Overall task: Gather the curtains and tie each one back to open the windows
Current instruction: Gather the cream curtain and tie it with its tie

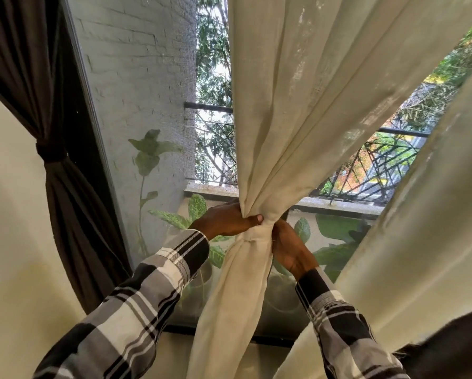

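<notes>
Centrally, a cream-coloured sheer fabric curtain hangs from twelve o'clock and narrows to a gathered waist just below the middle of the view; a matching cream fabric tie-back band wraps that waist, and the cloth falls loose again toward six o'clock. From nine o'clock of the waist, the left hand grasps the bunched cloth just above the band, its thumb curled across the front of the folds and its fingers hidden behind them; at three o'clock of the waist, the right hand lies against the band's side with its fingers reaching behind the fabric, and whether they clench the band cannot be told. Both arms wear black, grey and white checked shirt sleeves rising from the lower edge. At nine o'clock of the view, a dark brown pleated curtain is already cinched by a dark brown band of the same cloth; at three to five o'clock, a second cream curtain panel slants across the corner. Behind the mesh-screened window stand a white-painted brick wall, green leafy potted plants and a black metal balcony railing with trees beyond.
</notes>
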The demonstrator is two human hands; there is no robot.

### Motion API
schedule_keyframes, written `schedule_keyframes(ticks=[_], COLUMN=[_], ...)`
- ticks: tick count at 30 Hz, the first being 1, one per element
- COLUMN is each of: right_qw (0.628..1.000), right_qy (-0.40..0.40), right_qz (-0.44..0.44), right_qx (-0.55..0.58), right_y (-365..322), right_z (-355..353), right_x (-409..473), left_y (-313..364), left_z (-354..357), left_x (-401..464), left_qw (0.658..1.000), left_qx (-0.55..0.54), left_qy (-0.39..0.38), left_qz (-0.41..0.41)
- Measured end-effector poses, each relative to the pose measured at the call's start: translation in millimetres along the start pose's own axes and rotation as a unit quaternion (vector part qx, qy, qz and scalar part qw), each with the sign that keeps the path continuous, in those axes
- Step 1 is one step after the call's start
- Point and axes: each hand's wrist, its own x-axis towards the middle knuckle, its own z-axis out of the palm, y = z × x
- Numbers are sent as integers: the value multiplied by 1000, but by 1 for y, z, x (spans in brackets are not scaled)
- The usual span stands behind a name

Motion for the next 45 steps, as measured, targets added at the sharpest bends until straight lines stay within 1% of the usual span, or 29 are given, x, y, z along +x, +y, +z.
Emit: schedule_keyframes(ticks=[3,7,9,12,14,16,18,21,23,24,26,28,30,31,33,34,35,36,37,39,40,42,45], right_qw=[1000,1000,1000,1000,1000,998,997,996,995,994,992,991,989,988,988,988,987,987,986,984,984,984,983], right_qy=[1,10,8,1,-9,-26,-44,-59,-56,-41,-1,22,34,35,30,29,30,36,42,49,52,60,70], right_qz=[-1,2,1,-8,-17,-18,-19,-60,-78,-88,-106,-118,-127,-129,-130,-133,-138,-141,-143,-146,-144,-144,-143], right_qx=[2,-12,-19,-18,3,46,55,8,-30,-45,-61,-64,-68,-71,-73,-70,-70,-74,-79,-88,-89,-88,-88], right_y=[-2,-3,-3,-5,-5,-4,-1,5,8,8,8,7,7,7,7,6,7,6,6,5,5,5,5], right_z=[3,3,3,6,5,2,1,1,2,3,4,5,5,5,6,6,7,8,7,8,8,8,8], right_x=[-4,-8,-10,-15,-17,-19,-24,-30,-29,-29,-27,-27,-27,-28,-28,-28,-27,-27,-27,-28,-28,-26,-25], left_y=[5,5,-1,-6,-7,-8,-12,-18,-20,-20,-24,-29,-34,-36,-40,-41,-44,-46,-47,-48,-47,-46,-52], left_z=[2,5,5,5,3,2,3,7,7,6,3,-1,-6,-7,-7,-6,-5,-4,-4,-4,-3,1,12], left_x=[-5,-6,-4,0,2,4,5,5,3,1,-2,-5,-6,-6,-5,-4,-4,-4,-5,-9,-13,-21,-35], left_qw=[998,998,997,988,981,976,973,973,977,980,986,991,995,995,984,976,972,973,978,982,980,978,976], left_qx=[26,25,2,-56,-78,-96,-114,-134,-140,-140,-125,-94,-27,24,139,178,188,166,118,0,-42,-67,-45], left_qy=[53,51,72,139,175,191,196,185,160,143,106,70,39,25,18,28,49,78,108,161,175,187,203], left_qz=[1,-1,-6,-25,-35,-33,-31,-37,-30,-17,18,60,87,93,111,125,133,139,132,99,82,66,72])
